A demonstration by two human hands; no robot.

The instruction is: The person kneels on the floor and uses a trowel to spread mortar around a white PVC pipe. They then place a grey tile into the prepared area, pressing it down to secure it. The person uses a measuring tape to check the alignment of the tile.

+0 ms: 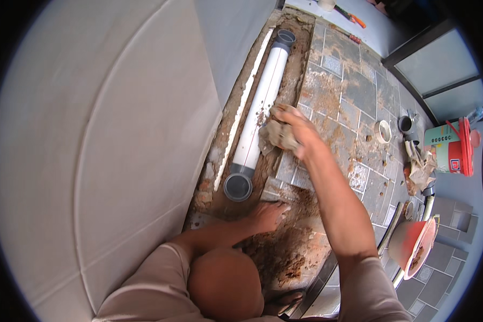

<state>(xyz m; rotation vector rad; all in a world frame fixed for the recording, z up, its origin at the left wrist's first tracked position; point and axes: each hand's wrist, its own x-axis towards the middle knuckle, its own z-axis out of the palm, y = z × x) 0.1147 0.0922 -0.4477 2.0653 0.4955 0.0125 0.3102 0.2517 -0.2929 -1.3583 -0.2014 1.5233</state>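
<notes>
My right hand [298, 129] is closed around a crumpled, dirty greyish-brown rag [277, 134], just beside the middle of a white pipe [258, 110]. Crumbs of soil speckle the pipe near the rag. The pipe lies lengthwise in a narrow trench, with a dark grey fitting [238, 186] at its near end and another grey fitting [285, 37] at the far end; both have round open mouths facing up. Against the broken tile edge near the closer fitting, my left hand [271, 216] rests with fingers stretched out on the dirty tiles, holding nothing.
A large pale wall panel [139, 134] borders the trench on the left. Soil-smeared grey tiles [354, 107] stretch right. On them stand a white ring [382, 132], grey pipe fittings [405, 125], a red-and-green bucket [449, 147] and a tipped pinkish bucket [412, 247]. An orange-handled tool [354, 19] lies far off.
</notes>
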